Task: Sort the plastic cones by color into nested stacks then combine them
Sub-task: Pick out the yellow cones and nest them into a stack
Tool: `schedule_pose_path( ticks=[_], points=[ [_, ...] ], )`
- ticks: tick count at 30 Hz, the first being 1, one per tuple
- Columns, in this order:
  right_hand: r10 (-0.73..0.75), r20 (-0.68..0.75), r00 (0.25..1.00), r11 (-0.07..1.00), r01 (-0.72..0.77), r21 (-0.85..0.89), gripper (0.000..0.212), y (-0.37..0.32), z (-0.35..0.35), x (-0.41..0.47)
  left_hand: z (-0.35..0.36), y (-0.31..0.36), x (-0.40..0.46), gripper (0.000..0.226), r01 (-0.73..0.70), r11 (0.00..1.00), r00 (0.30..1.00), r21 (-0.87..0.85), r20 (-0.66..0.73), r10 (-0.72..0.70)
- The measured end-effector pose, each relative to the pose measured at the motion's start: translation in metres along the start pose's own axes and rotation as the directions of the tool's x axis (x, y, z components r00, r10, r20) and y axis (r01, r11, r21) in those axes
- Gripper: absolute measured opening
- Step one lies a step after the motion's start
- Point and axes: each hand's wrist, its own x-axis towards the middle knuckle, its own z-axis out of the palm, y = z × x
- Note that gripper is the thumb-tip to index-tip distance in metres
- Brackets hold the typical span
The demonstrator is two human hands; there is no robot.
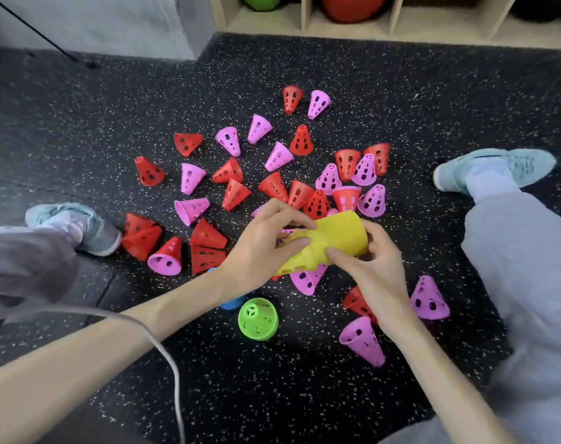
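A nested stack of yellow cones [333, 241] lies tilted between both hands above the floor. My left hand [266, 241] grips its narrow end, thumb and fingers curled round it. My right hand [372, 267] grips the wide end from the right. Below the hands stands a green cone stack [258, 318], and a blue cone stack [231, 303] shows partly behind my left forearm. Several loose red cones [208, 235] and pink cones [192, 209] lie scattered on the speckled black floor [272, 395], with a short red stack [346, 197] upside down beyond the hands.
My legs stretch out on both sides, the left shoe [80, 225] and the right shoe [493, 169] flanking the pile. A grey cable [170, 357] crosses my left forearm. A wooden shelf [394, 24] with balls stands at the back.
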Motion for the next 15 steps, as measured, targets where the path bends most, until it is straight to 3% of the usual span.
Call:
schedule_pose_path(
  ticks=[6, 11, 15],
  points=[
    [0.026, 0.043, 0.999, 0.998, -0.024, -0.05, 0.056, 0.009, 0.011, -0.002, 0.016, -0.009, -0.007, 0.03, 0.15, 0.986, 0.988, -0.071, -0.015, -0.152],
    [0.017, 0.061, 0.998, 0.995, -0.011, -0.103, 0.053, 0.014, 0.011, 0.002, 0.015, -0.012, -0.011, 0.036, 0.367, 0.907, 0.93, -0.206, 0.097, -0.355],
    [0.021, 0.131, 0.991, 0.99, -0.002, -0.144, 0.058, 0.021, 0.012, 0.002, 0.011, -0.014, -0.014, 0.045, 0.338, 0.922, 0.941, -0.19, 0.089, -0.326]
  ],
)
